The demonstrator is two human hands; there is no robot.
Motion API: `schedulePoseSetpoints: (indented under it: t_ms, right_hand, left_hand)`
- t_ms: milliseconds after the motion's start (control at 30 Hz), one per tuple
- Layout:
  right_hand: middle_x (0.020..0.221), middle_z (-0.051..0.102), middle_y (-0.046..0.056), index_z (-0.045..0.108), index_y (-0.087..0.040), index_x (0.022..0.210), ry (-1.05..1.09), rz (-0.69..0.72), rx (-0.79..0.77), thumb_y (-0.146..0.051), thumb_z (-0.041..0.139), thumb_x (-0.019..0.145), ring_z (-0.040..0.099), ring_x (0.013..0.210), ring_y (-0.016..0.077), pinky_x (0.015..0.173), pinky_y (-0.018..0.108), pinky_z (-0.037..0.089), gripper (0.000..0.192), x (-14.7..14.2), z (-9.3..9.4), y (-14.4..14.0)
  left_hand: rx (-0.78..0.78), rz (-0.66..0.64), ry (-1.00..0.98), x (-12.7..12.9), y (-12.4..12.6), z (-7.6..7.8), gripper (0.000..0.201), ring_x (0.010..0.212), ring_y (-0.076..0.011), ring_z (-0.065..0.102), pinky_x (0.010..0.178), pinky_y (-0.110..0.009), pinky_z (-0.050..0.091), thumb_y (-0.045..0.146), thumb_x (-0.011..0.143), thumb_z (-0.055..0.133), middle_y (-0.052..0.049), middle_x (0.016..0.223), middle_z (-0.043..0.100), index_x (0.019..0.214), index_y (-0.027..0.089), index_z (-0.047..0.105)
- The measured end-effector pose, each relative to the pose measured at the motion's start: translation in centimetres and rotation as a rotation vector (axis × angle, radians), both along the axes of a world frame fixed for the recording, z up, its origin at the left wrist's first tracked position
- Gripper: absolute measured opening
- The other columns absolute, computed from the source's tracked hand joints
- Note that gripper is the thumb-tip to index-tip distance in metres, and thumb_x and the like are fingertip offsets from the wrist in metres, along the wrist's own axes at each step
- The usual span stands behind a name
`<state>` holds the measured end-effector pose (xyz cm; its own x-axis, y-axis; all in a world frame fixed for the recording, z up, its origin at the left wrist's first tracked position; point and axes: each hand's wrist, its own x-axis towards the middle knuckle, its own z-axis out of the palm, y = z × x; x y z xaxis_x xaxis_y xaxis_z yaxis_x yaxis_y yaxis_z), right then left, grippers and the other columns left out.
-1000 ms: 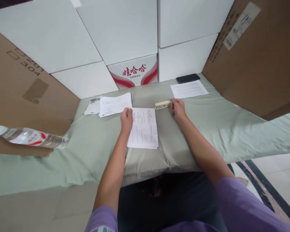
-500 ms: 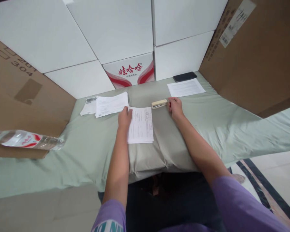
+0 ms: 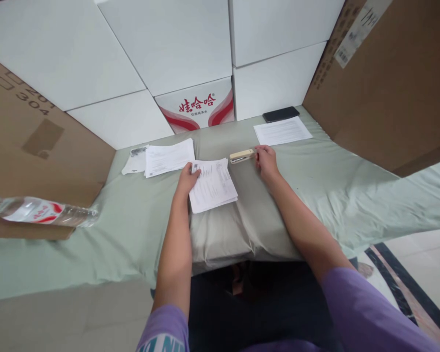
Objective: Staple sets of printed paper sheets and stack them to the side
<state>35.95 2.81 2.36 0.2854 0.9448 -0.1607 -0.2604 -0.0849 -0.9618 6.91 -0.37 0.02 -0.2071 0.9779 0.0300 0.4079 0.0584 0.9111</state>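
My left hand (image 3: 187, 180) grips the left edge of a few printed sheets of paper (image 3: 213, 188), thumb on top. The sheets lie slightly turned on the green cloth, their lower right corners a little fanned. At the right, my right hand (image 3: 266, 160) is closed on the back end of a cream stapler (image 3: 242, 156), which points left. The stapler's front end is just beyond the sheets' upper right corner, apart from them by a small gap.
A pile of printed papers (image 3: 169, 157) lies to the left. Behind on the right are a single sheet (image 3: 283, 131) and a black phone (image 3: 280, 114). White boxes (image 3: 190, 44) stand along the back, cardboard boxes (image 3: 392, 93) at both sides. A water bottle (image 3: 42, 211) lies far left.
The sheets under my left hand have turned, their lower end swinging to the right, and my left hand has shifted slightly left. My right hand and the stapler have hardly moved.
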Motion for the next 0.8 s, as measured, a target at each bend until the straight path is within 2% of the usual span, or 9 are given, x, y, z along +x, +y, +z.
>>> schedulePoseSetpoints:
  t_ms: [67,267,500,567,633,733,800]
  right_hand:
    - [0.052,0.042,-0.01,0.054,-0.021,0.087,0.002,0.003,-0.001,-0.022,0.059,0.083,0.03,0.039,0.0055,0.039,0.019,0.02,0.006,0.0,0.0,0.0]
    - [0.052,0.042,-0.01,0.054,-0.021,0.086,0.0,0.002,0.014,-0.021,0.058,0.085,0.031,0.04,0.0055,0.039,0.019,0.022,0.004,-0.1,0.0,0.0]
    - [0.053,0.044,-0.009,0.055,-0.021,0.084,-0.038,0.03,0.01,-0.025,0.061,0.086,0.032,0.039,0.0058,0.038,0.019,0.023,0.007,-0.1,-0.3,0.0]
    - [0.055,0.049,-0.007,0.056,-0.02,0.082,-0.069,0.132,0.023,-0.028,0.062,0.087,0.035,0.04,0.0064,0.037,0.02,0.025,0.01,-0.6,-0.3,-0.4]
    - [0.064,0.059,-0.002,0.06,-0.019,0.081,-0.11,0.322,0.053,-0.034,0.066,0.086,0.045,0.046,0.008,0.039,0.02,0.03,0.018,-1.4,-0.3,-1.0]
    - [0.081,0.069,0.004,0.066,-0.018,0.082,-0.164,0.589,0.164,-0.044,0.076,0.08,0.061,0.067,0.0141,0.052,0.021,0.043,0.028,-3.1,-0.2,-2.4]
    - [0.086,0.07,0.004,0.068,-0.019,0.084,-0.189,0.61,0.305,-0.047,0.076,0.081,0.064,0.081,0.0183,0.065,0.026,0.05,0.029,-4.1,0.1,-3.6]
  left_hand:
    - [0.011,0.005,0.009,0.2,0.1,-0.2,0.014,0.064,-0.0157,0.054,0.07,-0.03,0.047,0.022,0.077,0.065,0.001,0.073,0.059,0.084,0.022,0.053]
    - [0.104,0.009,0.195,0.9,0.0,-1.0,0.012,0.065,-0.0159,0.052,0.07,-0.029,0.044,0.027,0.082,0.062,0.003,0.07,0.055,0.085,0.024,0.051]
    - [0.097,0.005,0.077,0.2,0.3,-1.3,0.027,0.079,-0.0188,0.062,0.076,-0.032,0.052,0.039,0.08,0.07,-0.003,0.085,0.065,0.092,0.022,0.053]
    - [0.146,0.003,0.012,0.2,0.1,-0.9,0.034,0.081,-0.0192,0.065,0.079,-0.034,0.055,0.047,0.081,0.071,-0.004,0.088,0.066,0.094,0.022,0.053]
    - [0.243,0.012,-0.07,0.4,-0.3,-0.2,0.041,0.087,-0.02,0.068,0.084,-0.036,0.056,0.054,0.081,0.071,-0.007,0.095,0.068,0.099,0.022,0.053]
    - [0.409,0.044,-0.172,1.4,-1.1,1.0,0.054,0.103,-0.022,0.069,0.095,-0.037,0.056,0.065,0.081,0.07,-0.011,0.11,0.07,0.111,0.022,0.054]
    - [0.474,0.044,-0.188,2.1,-1.7,1.8,0.065,0.114,-0.0236,0.068,0.1,-0.037,0.054,0.073,0.081,0.066,-0.012,0.118,0.069,0.12,0.023,0.055]
